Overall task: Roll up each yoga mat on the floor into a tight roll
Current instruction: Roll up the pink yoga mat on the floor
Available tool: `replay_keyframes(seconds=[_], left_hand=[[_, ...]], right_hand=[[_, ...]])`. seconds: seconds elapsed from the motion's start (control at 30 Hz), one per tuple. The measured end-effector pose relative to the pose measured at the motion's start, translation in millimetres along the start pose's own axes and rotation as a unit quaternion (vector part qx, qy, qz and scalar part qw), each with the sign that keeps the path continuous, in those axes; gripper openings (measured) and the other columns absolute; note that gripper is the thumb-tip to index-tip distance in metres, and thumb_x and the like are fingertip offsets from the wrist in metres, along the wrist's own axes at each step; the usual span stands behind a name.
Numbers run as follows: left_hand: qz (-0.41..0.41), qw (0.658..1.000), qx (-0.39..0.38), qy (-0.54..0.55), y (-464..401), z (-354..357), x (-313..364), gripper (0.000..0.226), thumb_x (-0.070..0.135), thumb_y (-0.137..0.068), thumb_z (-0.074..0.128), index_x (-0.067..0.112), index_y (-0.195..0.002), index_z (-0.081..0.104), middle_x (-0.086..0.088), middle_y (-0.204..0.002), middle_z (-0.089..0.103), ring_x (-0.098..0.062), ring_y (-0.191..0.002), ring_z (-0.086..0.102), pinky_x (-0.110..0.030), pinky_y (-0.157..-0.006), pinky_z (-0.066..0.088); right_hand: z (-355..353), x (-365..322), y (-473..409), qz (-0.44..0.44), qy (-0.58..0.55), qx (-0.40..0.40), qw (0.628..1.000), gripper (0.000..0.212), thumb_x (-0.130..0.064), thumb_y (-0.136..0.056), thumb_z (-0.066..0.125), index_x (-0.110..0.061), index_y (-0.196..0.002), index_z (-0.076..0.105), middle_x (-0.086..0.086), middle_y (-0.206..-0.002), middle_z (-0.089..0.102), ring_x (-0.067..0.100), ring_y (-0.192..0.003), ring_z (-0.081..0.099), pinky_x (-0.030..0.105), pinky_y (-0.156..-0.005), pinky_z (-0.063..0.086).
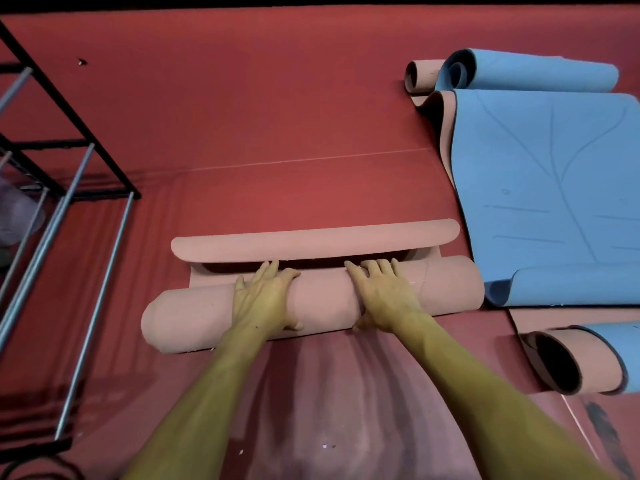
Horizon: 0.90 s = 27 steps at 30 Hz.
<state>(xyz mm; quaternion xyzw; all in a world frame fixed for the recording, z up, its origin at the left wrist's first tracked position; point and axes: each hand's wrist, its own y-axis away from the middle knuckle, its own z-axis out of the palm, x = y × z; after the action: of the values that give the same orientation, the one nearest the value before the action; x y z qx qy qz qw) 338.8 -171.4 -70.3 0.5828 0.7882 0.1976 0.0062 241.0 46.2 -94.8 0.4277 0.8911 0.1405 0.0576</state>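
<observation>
Red floor [277, 98], black metal rack [69, 161] left, blue mat [554, 185] right

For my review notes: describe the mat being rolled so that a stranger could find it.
On the red floor, right of the black rack, lies a pink roll under both hands. Unlike the blue-faced mats beside it, it shows only pink.

Both hands, left hand [265, 299] and right hand [384, 296], press flat on a thick pink rolled yoga mat [322, 299] on the red floor [277, 116]; a blue unrolled mat [554, 188] lies just beside it.
</observation>
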Motion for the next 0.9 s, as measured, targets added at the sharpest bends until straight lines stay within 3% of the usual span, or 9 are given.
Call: replay_keyframes(seconds=[0.07, 0.17, 0.3, 0.37, 0.47, 0.53, 0.6, 0.77, 0.9], left_hand=[[0.010, 1.000, 0.017, -0.016, -1, 1, -2, 0.106, 0.062, -0.061, 0.089, 0.044, -0.152, 0.038, 0.012, -0.156, 0.042, -0.014, -0.146, 0.038, -0.052, -0.120, 0.025], [0.022, 0.999, 0.017, -0.031, -3, 1, -3, 0.105, 0.064, -0.064, 0.082, 0.042, -0.155, 0.035, 0.015, -0.153, 0.046, -0.014, -0.141, 0.045, -0.047, -0.117, 0.030], [0.027, 0.998, -0.036, -0.051, -10, 1, 0, 0.126, 0.071, -0.052, 0.080, 0.034, -0.159, 0.025, 0.009, -0.155, 0.040, -0.019, -0.145, 0.035, -0.058, -0.120, 0.021], [0.021, 0.996, -0.046, -0.079, -10, 7, 3, 0.137, 0.069, -0.050, 0.087, 0.030, -0.161, 0.018, 0.003, -0.156, 0.035, -0.021, -0.148, 0.030, -0.061, -0.122, 0.015], [0.021, 0.995, -0.004, -0.099, -10, 17, 2, 0.127, 0.060, -0.055, 0.089, 0.032, -0.159, 0.021, 0.004, -0.149, 0.042, -0.019, -0.143, 0.037, -0.059, -0.122, 0.020], [0.030, 0.995, 0.008, -0.098, -12, 15, 0, 0.119, 0.060, -0.053, 0.085, 0.038, -0.154, 0.028, 0.009, -0.144, 0.048, -0.016, -0.137, 0.044, -0.054, -0.117, 0.027], [0.034, 0.995, -0.002, -0.092, -18, 8, -4, 0.113, 0.063, -0.049, 0.084, 0.042, -0.149, 0.036, 0.012, -0.139, 0.056, -0.016, -0.131, 0.052, -0.049, -0.109, 0.034], [0.047, 0.983, -0.175, -0.037, -26, -18, -12, 0.098, 0.069, -0.034, 0.086, 0.050, -0.126, 0.057, 0.019, -0.108, 0.071, -0.019, -0.107, 0.067, -0.038, -0.091, 0.054], [0.042, 0.981, -0.187, -0.003, -19, -21, -13, 0.100, 0.070, -0.032, 0.088, 0.053, -0.125, 0.055, 0.023, -0.107, 0.069, -0.015, -0.109, 0.065, -0.039, -0.086, 0.048]], right_hand=[[-4, 5, -2, -0.001, -0.033, 0.003, 0.999, 0.127, -0.068, -0.055, 0.089, -0.020, -0.155, 0.027, 0.004, -0.146, 0.047, 0.029, -0.136, 0.042, 0.052, -0.124, 0.019], [-9, 8, -3, 0.000, -0.069, -0.004, 0.998, 0.112, -0.063, -0.054, 0.091, -0.022, -0.143, 0.036, 0.000, -0.146, 0.047, 0.027, -0.139, 0.040, 0.051, -0.125, 0.017], [-12, 8, -7, 0.023, -0.070, -0.039, 0.996, 0.119, -0.062, -0.064, 0.087, -0.027, -0.160, 0.025, 0.011, -0.169, 0.014, 0.040, -0.156, 0.007, 0.065, -0.125, 0.003], [-13, 10, -7, 0.042, -0.049, -0.031, 0.997, 0.123, -0.071, -0.064, 0.082, -0.034, -0.163, 0.018, 0.015, -0.165, 0.015, 0.043, -0.150, 0.013, 0.068, -0.123, 0.008], [-5, 8, -1, 0.032, 0.002, -0.001, 0.999, 0.133, -0.079, -0.059, 0.079, -0.031, -0.164, 0.013, 0.015, -0.150, 0.031, 0.038, -0.137, 0.029, 0.069, -0.120, 0.014], [3, 5, 2, 0.024, 0.037, 0.016, 0.999, 0.142, -0.078, -0.049, 0.084, -0.022, -0.161, 0.017, 0.015, -0.144, 0.036, 0.037, -0.135, 0.036, 0.069, -0.120, 0.016], [2, 5, 2, 0.024, 0.036, 0.032, 0.999, 0.131, -0.068, -0.049, 0.090, -0.018, -0.153, 0.029, 0.011, -0.139, 0.042, 0.035, -0.133, 0.043, 0.065, -0.120, 0.022], [-22, 6, -3, 0.007, -0.002, -0.115, 0.993, 0.110, -0.057, -0.055, 0.093, -0.015, -0.139, 0.036, 0.010, -0.136, 0.052, 0.034, -0.127, 0.051, 0.054, -0.106, 0.044], [-24, 6, -2, 0.000, -0.008, -0.133, 0.991, 0.113, -0.060, -0.050, 0.095, -0.020, -0.141, 0.040, 0.009, -0.140, 0.051, 0.033, -0.131, 0.047, 0.054, -0.111, 0.038]])
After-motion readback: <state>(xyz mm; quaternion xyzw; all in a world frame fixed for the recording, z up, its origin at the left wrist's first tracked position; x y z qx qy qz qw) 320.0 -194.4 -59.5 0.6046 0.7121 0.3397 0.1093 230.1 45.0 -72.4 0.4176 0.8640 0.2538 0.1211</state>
